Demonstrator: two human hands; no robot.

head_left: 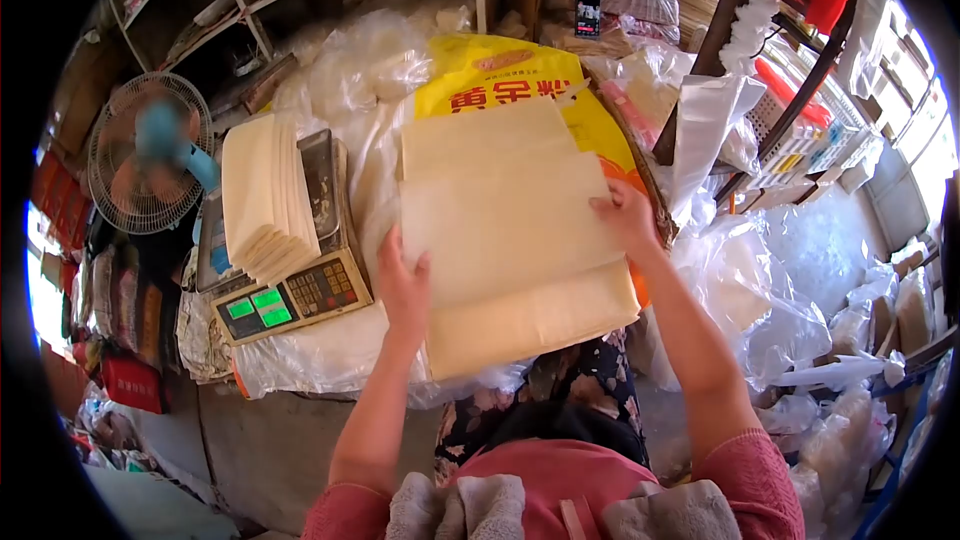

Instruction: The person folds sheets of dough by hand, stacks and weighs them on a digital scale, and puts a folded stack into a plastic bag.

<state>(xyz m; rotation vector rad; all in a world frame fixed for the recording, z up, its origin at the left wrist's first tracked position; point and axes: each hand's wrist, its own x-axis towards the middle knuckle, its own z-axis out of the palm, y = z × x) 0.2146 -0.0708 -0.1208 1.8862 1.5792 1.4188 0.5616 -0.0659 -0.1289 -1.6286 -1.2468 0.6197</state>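
On the plastic-covered work surface (375,145) straight in front of you lies a flat pile of thin, cream-coloured rectangular sheets (510,230), its long axis running away from your body and leaning slightly to one side. The pile lies between your two hands, which are set across that axis: your left hand (403,285) is at the left edge and your right hand (628,218) at the right edge. Your left is the nearer to your body; your right sits farther up its side. Each thumb points inward over the paper-like surface, with the fingers close along the edge. Whether either hand pinches a sheet or only rests there, you cannot tell from this angle, since cream lies on cream and the edges blur together.

The far end of the pile overlaps a bright yellow printed plastic sack (490,55). Off to your left, nearer that hand, a thick folded bundle of cream sheets (262,190) sits on a dark-topped electronic scale (318,285) with a lit green display, well apart from your right hand.
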